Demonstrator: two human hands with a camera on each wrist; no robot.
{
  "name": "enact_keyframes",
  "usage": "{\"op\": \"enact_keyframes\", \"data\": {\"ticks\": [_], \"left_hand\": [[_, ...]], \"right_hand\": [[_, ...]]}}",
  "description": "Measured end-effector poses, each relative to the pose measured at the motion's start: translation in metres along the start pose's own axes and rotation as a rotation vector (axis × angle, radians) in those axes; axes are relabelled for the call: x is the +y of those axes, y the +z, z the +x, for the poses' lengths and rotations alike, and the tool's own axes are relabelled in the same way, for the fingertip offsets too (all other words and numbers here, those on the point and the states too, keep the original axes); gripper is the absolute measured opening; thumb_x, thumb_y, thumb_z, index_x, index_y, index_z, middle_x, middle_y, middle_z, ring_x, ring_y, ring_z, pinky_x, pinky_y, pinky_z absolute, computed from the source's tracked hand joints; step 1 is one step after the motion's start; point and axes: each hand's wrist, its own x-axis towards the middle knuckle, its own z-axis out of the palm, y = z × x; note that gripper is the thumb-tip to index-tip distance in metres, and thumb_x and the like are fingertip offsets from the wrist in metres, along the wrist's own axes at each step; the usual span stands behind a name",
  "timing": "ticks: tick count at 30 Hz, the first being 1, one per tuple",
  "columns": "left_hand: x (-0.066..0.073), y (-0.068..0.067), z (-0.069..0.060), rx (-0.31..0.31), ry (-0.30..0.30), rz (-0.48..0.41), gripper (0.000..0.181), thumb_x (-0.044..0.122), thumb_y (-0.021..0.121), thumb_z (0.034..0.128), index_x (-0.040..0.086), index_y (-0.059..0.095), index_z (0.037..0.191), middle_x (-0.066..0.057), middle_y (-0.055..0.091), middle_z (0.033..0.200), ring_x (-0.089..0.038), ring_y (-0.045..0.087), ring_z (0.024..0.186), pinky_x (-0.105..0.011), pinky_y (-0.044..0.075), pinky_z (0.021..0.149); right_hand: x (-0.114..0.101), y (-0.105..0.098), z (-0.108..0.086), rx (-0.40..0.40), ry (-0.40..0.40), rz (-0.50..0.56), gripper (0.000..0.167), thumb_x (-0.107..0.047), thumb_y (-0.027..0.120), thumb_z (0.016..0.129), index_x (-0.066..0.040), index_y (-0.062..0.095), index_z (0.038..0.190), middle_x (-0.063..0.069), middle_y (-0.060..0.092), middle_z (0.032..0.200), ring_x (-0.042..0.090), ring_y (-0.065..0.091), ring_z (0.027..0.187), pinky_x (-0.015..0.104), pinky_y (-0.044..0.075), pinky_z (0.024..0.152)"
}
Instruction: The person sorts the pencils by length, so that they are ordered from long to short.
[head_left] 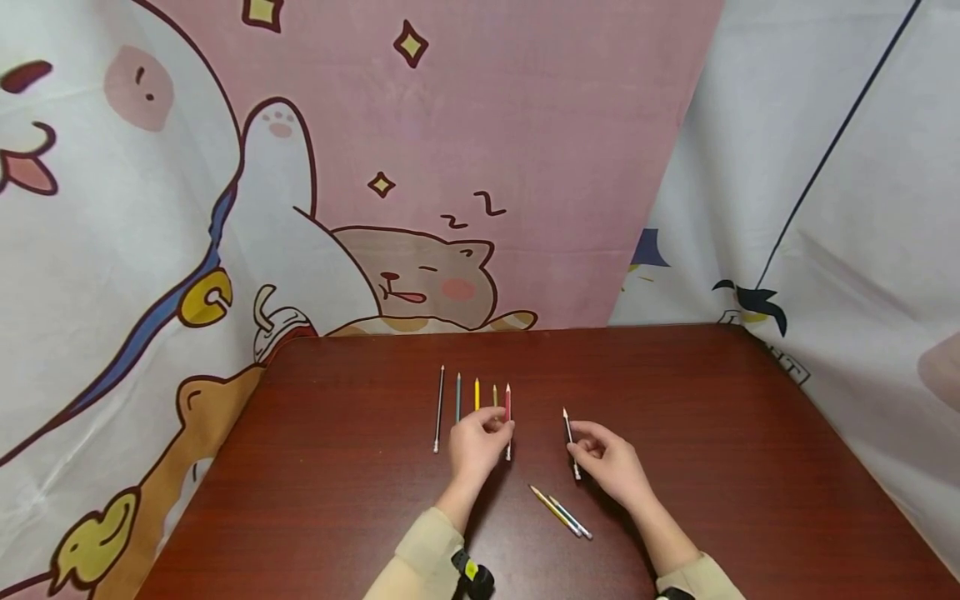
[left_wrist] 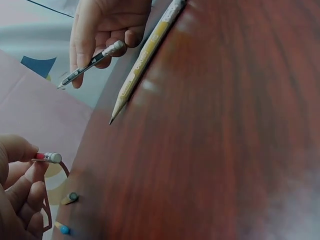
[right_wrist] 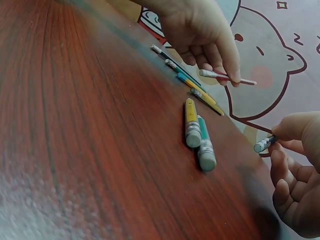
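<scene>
My left hand [head_left: 477, 446] pinches a red pencil [head_left: 508, 403] between thumb and fingers, at the right end of a row of pencils. To its left lie a dark pencil [head_left: 439, 410], a blue-green one [head_left: 458, 398], a yellow one [head_left: 477, 395] and an olive one [head_left: 495, 390], partly hidden by the hand. Further right, my right hand [head_left: 613, 465] pinches a black pencil [head_left: 570, 436], its tip pointing away from me. In the right wrist view, the red pencil's white eraser [right_wrist: 204, 73] sticks out from the left fingers.
Between the forearms, a yellow pencil [head_left: 553, 509] and a green pencil [head_left: 570, 517] lie side by side, slanting, on the brown table [head_left: 337, 500]. A printed cloth [head_left: 555, 167] hangs behind the table's far edge.
</scene>
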Motion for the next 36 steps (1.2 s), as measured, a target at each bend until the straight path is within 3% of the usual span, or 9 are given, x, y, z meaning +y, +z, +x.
{"op": "enact_keyframes", "data": {"ticks": [11,21,36], "left_hand": [[-0.005,0.016,0.013,0.122,0.141,0.174,0.012,0.019,0.080,0.0745,0.017,0.080,0.086,0.013,0.067,0.065,-0.014,0.061,0.067,-0.036,0.046,0.070],[-0.005,0.027,0.016,0.150,0.105,0.245,0.012,0.020,0.080,0.0746,0.017,0.079,0.086,0.013,0.065,0.063,-0.018,0.059,0.073,-0.041,0.043,0.080],[-0.007,0.036,0.015,0.170,0.085,0.337,0.012,0.024,0.082,0.0714,0.020,0.080,0.083,0.014,0.062,0.059,-0.021,0.058,0.076,-0.041,0.040,0.077]], "right_hand": [[-0.002,0.001,0.001,-0.006,0.014,0.011,0.027,-0.005,0.075,0.085,-0.004,0.070,0.112,-0.001,0.063,0.078,0.007,0.053,0.066,0.023,0.045,0.060],[-0.001,0.002,0.001,-0.001,0.014,0.017,0.027,-0.006,0.075,0.085,-0.003,0.070,0.111,-0.001,0.062,0.078,0.006,0.053,0.065,0.023,0.045,0.061],[0.001,0.004,0.009,-0.008,0.062,0.021,0.028,-0.005,0.074,0.086,-0.002,0.069,0.113,0.000,0.063,0.078,0.007,0.054,0.067,0.023,0.045,0.062]]}}
